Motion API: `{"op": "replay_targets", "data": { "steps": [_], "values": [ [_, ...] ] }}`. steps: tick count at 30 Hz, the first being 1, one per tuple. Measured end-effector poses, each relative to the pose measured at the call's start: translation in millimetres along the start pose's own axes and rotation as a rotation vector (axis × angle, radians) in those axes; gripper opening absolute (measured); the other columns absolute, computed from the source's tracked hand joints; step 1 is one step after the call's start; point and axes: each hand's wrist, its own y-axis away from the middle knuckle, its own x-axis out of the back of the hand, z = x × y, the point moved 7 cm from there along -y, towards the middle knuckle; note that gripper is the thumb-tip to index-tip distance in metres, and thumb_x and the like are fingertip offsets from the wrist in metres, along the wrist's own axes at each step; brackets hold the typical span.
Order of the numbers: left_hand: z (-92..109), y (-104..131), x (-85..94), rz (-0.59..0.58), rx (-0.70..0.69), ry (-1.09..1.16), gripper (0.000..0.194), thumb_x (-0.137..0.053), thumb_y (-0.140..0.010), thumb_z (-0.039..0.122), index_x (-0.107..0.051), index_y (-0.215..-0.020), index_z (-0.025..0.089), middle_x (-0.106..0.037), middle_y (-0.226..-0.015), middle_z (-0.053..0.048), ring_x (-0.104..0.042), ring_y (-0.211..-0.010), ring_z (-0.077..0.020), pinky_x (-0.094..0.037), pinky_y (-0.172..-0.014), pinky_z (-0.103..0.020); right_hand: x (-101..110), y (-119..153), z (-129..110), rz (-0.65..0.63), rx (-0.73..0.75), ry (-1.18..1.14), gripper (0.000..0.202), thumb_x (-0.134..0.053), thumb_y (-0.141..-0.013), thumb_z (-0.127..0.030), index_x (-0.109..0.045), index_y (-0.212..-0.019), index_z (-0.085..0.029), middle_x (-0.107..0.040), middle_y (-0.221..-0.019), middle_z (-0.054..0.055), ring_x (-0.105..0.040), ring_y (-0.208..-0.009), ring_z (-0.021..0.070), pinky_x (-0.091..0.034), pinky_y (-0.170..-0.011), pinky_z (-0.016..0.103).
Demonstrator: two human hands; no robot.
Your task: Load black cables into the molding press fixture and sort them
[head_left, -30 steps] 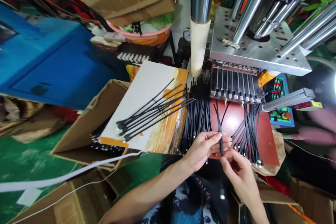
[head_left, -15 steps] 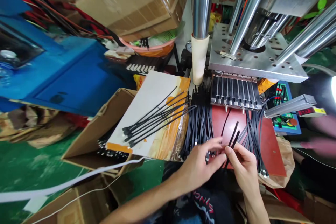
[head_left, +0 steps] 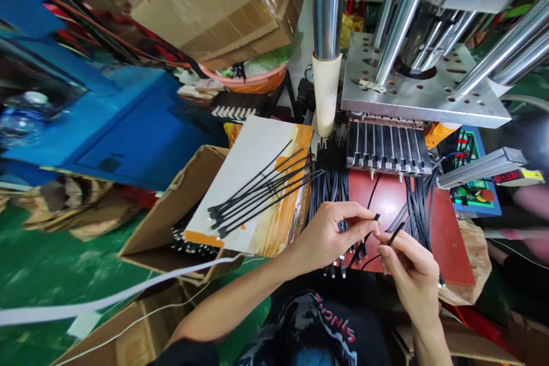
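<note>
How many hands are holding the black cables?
2. The left hand pinches one black cable end; the right hand pinches another, both over the red mat.

The right hand (head_left: 407, 266) hides its cable's (head_left: 394, 234) lower run; the grip is probably a pinch.

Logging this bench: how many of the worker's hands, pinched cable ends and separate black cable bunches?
Hands: 2, left hand, right hand
Pinched cable ends: 2, left-hand cable end, right-hand cable end
Cable bunches: 3, board bunch, middle bunch, right bunch
Total: 7
</note>
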Motion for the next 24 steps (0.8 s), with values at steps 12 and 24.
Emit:
{"op": "replay_targets", "data": {
  "steps": [12, 24],
  "values": [
    [17, 3, 6.7, 0.041, -0.237, -0.148, 0.020, -0.071, -0.101, 0.035, -0.082, -0.097, 0.019, -0.078, -0.092, -0.008, -0.072, -0.086, -0.0192, -0.056, -0.082, -0.029, -21, -28, -23, 0.000, 0.044, 0.004, 0.027, -0.065, -0.102, -0.032, -0.072, -0.078, -0.022, -0.053, -0.064, -0.002, -0.045, -0.054, 0.0125, -0.034, -0.049, 0.026],
    [-18, -118, 72.2, 0.358, -0.369, -0.376, 0.014, -0.076, -0.096, 0.025, -0.076, -0.085, 0.015, -0.076, -0.113, -0.011, -0.072, -0.111, -0.0235, -0.052, -0.107, -0.039, -30, -49, 21, -0.569, -0.218, -0.003, 0.042, -0.066, -0.100, -0.051, -0.060, -0.071, -0.021, -0.057, -0.065, -0.002, -0.053, -0.060, 0.0141, -0.043, -0.053, 0.026]
  ]
}}
